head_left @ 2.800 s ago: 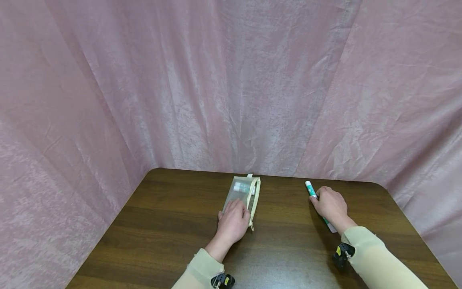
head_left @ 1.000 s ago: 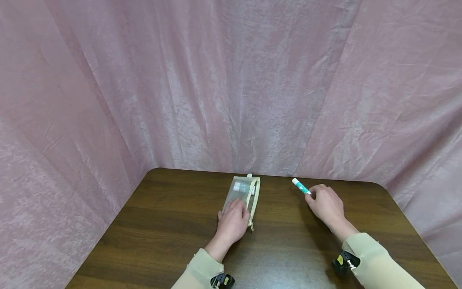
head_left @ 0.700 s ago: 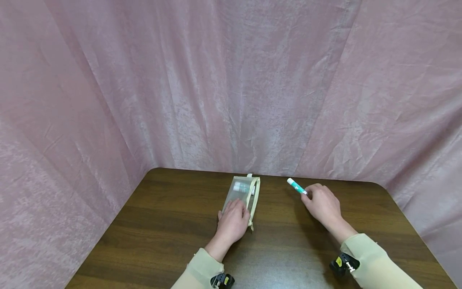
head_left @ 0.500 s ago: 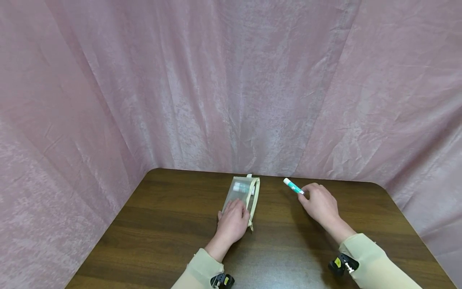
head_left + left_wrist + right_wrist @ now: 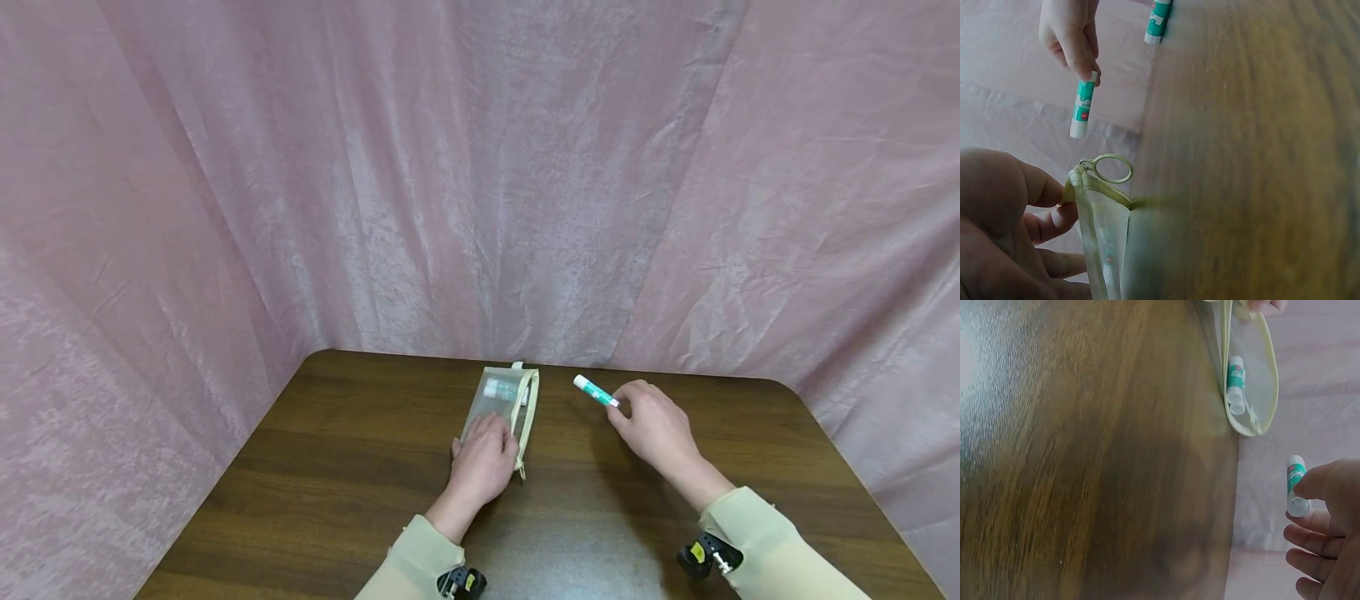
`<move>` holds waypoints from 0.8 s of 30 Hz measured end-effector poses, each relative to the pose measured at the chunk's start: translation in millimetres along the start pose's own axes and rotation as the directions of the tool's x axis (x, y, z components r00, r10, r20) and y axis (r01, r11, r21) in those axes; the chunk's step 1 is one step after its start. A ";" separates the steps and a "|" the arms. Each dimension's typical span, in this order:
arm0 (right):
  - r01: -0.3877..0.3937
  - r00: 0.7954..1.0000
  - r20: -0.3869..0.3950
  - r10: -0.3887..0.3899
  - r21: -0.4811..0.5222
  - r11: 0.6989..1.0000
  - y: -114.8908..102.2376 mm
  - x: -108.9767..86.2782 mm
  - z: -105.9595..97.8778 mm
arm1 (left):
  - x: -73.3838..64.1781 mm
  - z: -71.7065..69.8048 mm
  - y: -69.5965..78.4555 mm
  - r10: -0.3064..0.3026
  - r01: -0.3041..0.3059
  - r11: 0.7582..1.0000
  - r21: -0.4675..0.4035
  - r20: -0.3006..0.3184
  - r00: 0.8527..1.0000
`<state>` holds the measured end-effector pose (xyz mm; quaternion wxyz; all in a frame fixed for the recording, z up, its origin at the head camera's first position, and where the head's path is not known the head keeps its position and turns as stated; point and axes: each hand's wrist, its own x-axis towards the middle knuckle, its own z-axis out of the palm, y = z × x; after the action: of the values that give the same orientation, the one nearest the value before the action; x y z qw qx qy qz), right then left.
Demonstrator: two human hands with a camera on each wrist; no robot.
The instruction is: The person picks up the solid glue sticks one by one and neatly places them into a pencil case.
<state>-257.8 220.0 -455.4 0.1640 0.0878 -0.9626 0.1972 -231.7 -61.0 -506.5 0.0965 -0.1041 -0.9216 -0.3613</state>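
Note:
A translucent zipper pouch point(image 5: 491, 398) with cream edging lies at the table's far middle, its zipped side gaping. My left hand point(image 5: 483, 462) rests on its near end; in the left wrist view, thumb and forefinger pinch the pouch's corner beside the ring-shaped zipper pull point(image 5: 1113, 169). Inside, at least one green-and-white glue stick point(image 5: 1235, 378) shows through the opening. Right of the pouch, my right hand point(image 5: 656, 425) pinches another glue stick point(image 5: 596, 391) by one end between thumb and forefinger, above the table, its white cap pointing toward the back left.
One more glue stick point(image 5: 1159, 22) lies on the table in the left wrist view; my right hand and arm hide it in the head view. The brown wooden table point(image 5: 337, 467) ends at the back against a pink curtain point(image 5: 420, 208).
My right hand has picked the glue stick up from the table's right side and carried it leftward, closer to the pouch. The left hand and the pouch have stayed almost still.

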 end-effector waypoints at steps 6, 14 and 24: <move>0.029 1.000 0.004 -0.029 0.004 1.000 -7.9 -1.7 3.7 | 1.2 2.2 -0.9 -0.006 0.006 1.000 0.024 -0.002 1.000; 0.063 0.998 -0.001 -0.063 0.019 0.998 -17.1 -1.0 11.8 | 1.2 -4.8 5.8 -0.038 0.036 0.999 0.037 0.046 0.998; 0.097 0.995 0.020 -0.098 0.020 0.995 -27.5 0.0 22.3 | 0.4 -5.0 5.6 -0.040 0.038 0.999 0.038 0.048 0.998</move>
<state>-257.7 185.9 -465.1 0.1627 0.1384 -0.9568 0.1973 -230.2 -60.4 -499.2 0.0689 -0.0931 -0.9321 -0.3432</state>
